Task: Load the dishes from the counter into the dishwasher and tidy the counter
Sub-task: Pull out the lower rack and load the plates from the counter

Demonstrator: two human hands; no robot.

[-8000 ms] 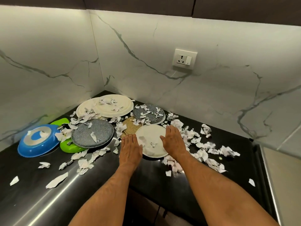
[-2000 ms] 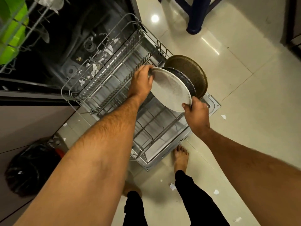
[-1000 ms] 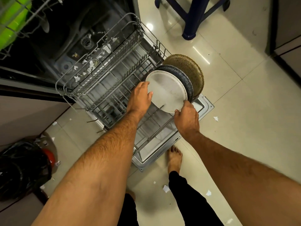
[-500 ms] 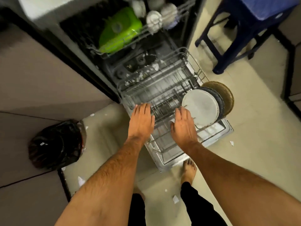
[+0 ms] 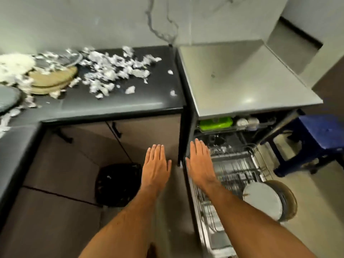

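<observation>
Dishes stand in two places: three plates [image 5: 264, 201] upright on edge in the pulled-out lower rack [image 5: 232, 174] of the dishwasher, and other plates [image 5: 54, 79] lying on the black tabletop [image 5: 119, 103] among torn paper scraps [image 5: 111, 71]. Both hands, left [image 5: 155, 168] and right [image 5: 200, 164], are flat with straight fingers and hold nothing.

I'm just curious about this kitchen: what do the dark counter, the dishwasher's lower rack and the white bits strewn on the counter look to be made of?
The counter looks like polished black stone, perhaps granite: it gives glossy reflections along its front edge. The lower rack appears to be coated metal wire, a grid of thin grey rods. The white bits look like torn, crumpled paper, though blur leaves that open.
</observation>
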